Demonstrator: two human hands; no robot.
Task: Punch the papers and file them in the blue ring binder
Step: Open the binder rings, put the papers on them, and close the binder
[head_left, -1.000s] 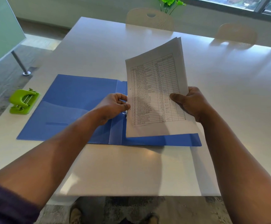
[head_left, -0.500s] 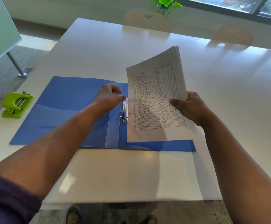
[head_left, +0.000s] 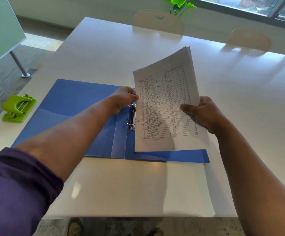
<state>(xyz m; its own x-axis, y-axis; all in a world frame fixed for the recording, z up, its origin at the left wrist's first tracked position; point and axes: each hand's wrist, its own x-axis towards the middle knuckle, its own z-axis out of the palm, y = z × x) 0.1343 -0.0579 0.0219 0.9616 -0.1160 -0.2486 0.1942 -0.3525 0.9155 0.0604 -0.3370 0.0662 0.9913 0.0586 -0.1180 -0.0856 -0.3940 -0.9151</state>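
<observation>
The blue ring binder [head_left: 73, 106] lies open and flat on the white table [head_left: 240, 86]. Its metal ring mechanism [head_left: 132, 117] sits on the spine, one ring visible. A stack of printed papers [head_left: 165, 103] stands tilted over the binder's right half, lower edge on the cover. My right hand [head_left: 204, 113] grips the stack's right edge, thumb on the front. My left hand [head_left: 124, 97] pinches the stack's left edge just above the ring mechanism.
A green hole punch [head_left: 18, 108] sits at the table's left edge, beside the binder. Two pale chairs [head_left: 158, 21] stand at the far side, with a green plant [head_left: 179, 4] behind. A metal post [head_left: 18, 63] stands on the floor at left.
My left hand rose from the ring mechanism to the papers' left edge, uncovering the rings. The stack stays tilted in my right hand.
</observation>
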